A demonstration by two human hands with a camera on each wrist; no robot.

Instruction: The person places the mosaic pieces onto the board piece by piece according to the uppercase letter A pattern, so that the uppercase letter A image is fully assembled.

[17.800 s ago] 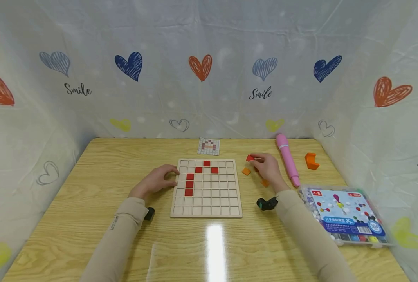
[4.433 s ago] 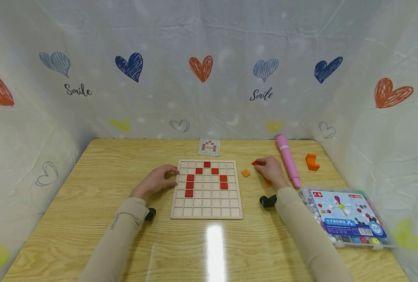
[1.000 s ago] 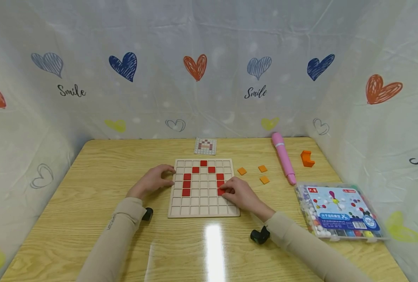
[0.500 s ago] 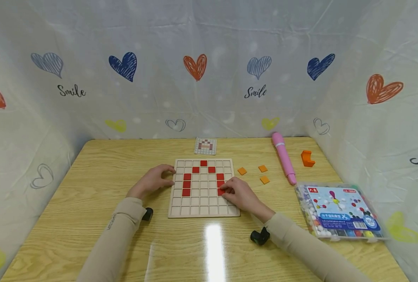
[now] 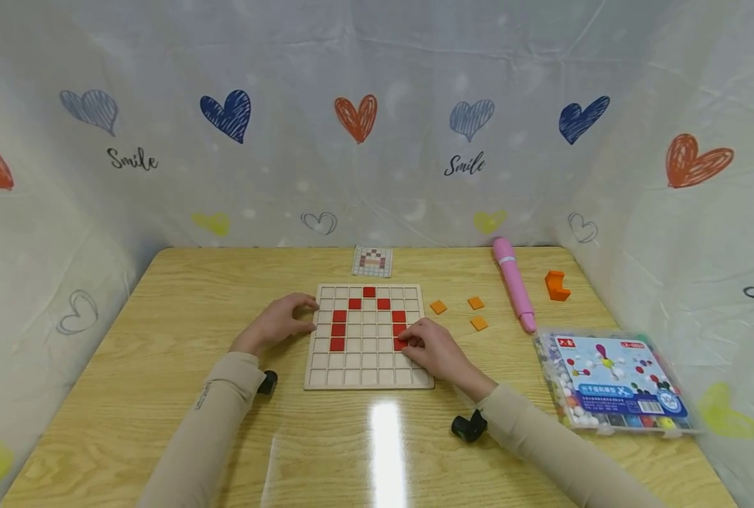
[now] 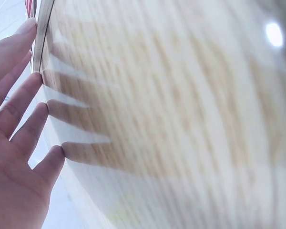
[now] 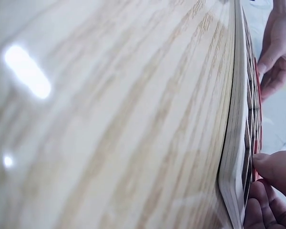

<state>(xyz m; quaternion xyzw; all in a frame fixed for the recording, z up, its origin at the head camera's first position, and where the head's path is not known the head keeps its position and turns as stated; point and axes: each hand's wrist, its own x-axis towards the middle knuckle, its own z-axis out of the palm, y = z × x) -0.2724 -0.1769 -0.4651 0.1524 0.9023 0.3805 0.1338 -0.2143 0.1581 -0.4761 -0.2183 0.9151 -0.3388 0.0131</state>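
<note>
A square wooden grid board (image 5: 368, 367) lies on the table, with red square tiles in several of its cells, laid out like an arch. My left hand (image 5: 275, 323) rests at the board's left edge; in the left wrist view its fingers (image 6: 20, 105) are spread, and the thumb touches the board's side. At the board's right side my right hand (image 5: 437, 349) pinches a red tile (image 5: 399, 343) at the lowest filled cell of the right column. Its fingertips partly cover that tile. In the right wrist view the thumb (image 7: 275, 169) lies against the tile's red edge.
Loose orange tiles (image 5: 438, 307) lie right of the board. Behind it is a small pattern card (image 5: 372, 261). Further right are a pink pen-shaped object (image 5: 514, 284), an orange plastic piece (image 5: 558, 286) and a clear box of coloured balls (image 5: 617, 381). A curtain (image 5: 364, 183) surrounds the table.
Red tiles have come to fill the board's right column. My right hand has carried the last one from the table to the board, uncovering orange tiles. The left hand keeps its place.
</note>
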